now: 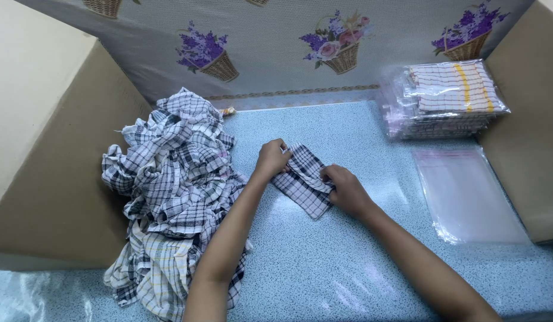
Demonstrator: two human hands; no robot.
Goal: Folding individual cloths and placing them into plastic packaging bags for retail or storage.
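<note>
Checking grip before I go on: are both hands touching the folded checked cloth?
Touching. The head view shows the left hand pressing the folded checked cloth at its upper end and the right hand gripping its right edge.

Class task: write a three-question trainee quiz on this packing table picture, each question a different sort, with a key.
1. True or false: both hands, the left hand and the right hand, rest on the folded checked cloth.
2. Multiple choice: the heap of loose checked cloths lies A) at the person's left, B) at the person's right, C) inside a bag.
3. Fill in: the empty clear bags lie in front of a stack of ______ cloths.

Key: 1 true; 2 A; 3 bagged.
</note>
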